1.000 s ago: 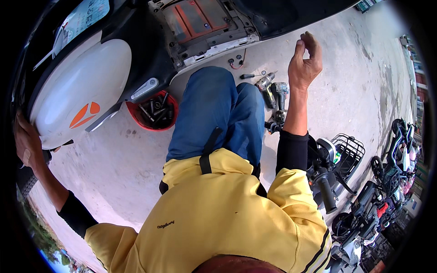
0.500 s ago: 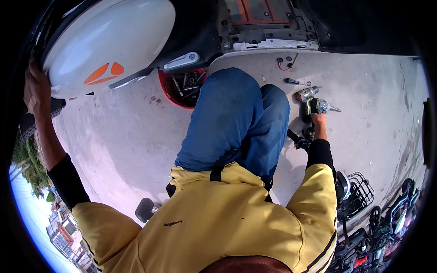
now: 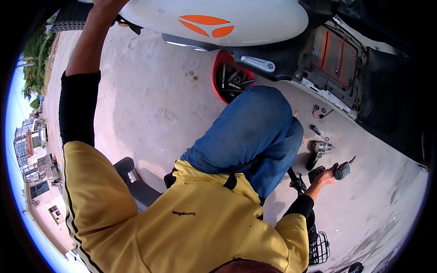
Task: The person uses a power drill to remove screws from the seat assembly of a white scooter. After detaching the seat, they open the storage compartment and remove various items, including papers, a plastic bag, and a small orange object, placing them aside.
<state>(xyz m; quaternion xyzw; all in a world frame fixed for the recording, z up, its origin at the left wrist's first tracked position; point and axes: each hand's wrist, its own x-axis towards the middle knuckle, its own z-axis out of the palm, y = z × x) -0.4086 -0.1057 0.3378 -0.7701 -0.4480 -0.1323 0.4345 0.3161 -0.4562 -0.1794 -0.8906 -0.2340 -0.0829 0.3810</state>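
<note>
Over pale grey concrete ground (image 3: pixel 368 200), clasped a dark grey, pistol-shaped power drill (image 3: pixel 342 171) in curled right hand (image 3: pixel 325 176); could not tell grip of cropped left hand (image 3: pixel 109 3).

Two power tools (image 3: pixel 342 171), one screwdriver (image 3: pixel 315 129)

Far: one red bucket (image 3: pixel 225 56), several metal pieces (image 3: pixel 236 79) inside, overlapped, exact count unclear. One white panel (image 3: pixel 268 22), three orange patches (image 3: pixel 205 19), one footrest (image 3: pixel 257 63). Near right: one wire basket (image 3: pixel 322 245).

The person wears a yellow sweatshirt (image 3: pixel 227 223) with a small line of dark lettering (image 3: pixel 183 213), black lower sleeves (image 3: pixel 79 109) and dark-and-white stripes (image 3: pixel 68 200) edging the left sleeve, plus blue jeans (image 3: pixel 246 127) and a black waist strap (image 3: pixel 231 182).
</note>
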